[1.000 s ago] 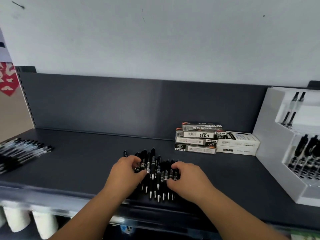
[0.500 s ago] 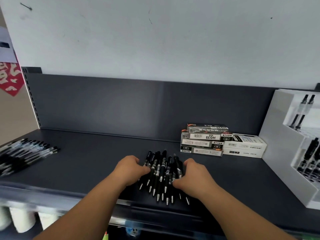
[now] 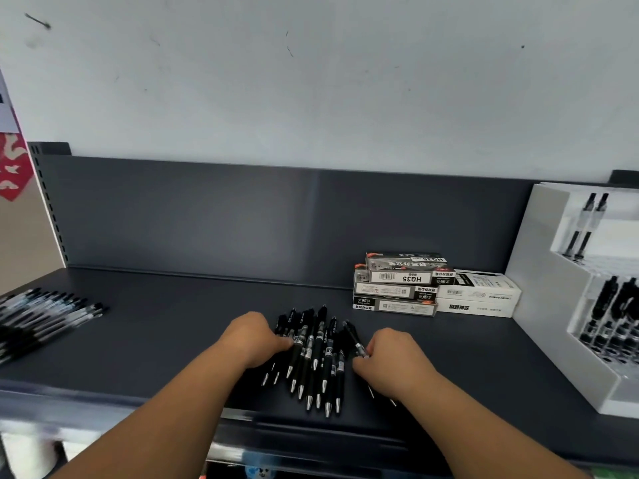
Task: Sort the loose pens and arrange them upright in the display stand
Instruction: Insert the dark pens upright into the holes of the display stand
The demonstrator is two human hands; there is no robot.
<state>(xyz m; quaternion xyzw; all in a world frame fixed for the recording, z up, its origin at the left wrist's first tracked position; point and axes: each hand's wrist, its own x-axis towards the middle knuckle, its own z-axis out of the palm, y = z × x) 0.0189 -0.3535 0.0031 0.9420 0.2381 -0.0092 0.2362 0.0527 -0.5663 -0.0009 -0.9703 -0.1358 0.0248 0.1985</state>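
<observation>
The pens [image 3: 314, 354] lie flat on the shelf [image 3: 173, 340] between the two hands, tips toward the person. One second ago they lay in a loose fan with both hands on top. They now form a tighter row, and the hands have drawn out to its flanks.

The left hand [image 3: 254, 340] sits at the row's left edge, fingers curled against the outermost barrels. Whether they close round any barrel cannot be told. The right hand [image 3: 390, 361] has parted from the row, leaving a gap. It pinches a stray pen [image 3: 353, 337] that slants away from the rest, with its cap end beyond the fingers.

Judgement: gathering is nearly done and picking out single pens is starting. No pen of this row is yet upright. The stand [image 3: 539, 305] is well to the right of the right hand and already holds some pens in its tiers.

The right palm covers the stray pen's lower barrel. Two thin tips show below that hand, and it is unclear whether it holds those pens or they lie beneath it. The frame edge cuts off the stand's right part. A second batch [image 3: 41, 319], far left of the left hand, is blurred and cropped. Boxes [image 3: 397, 285] stand beyond the right hand.
</observation>
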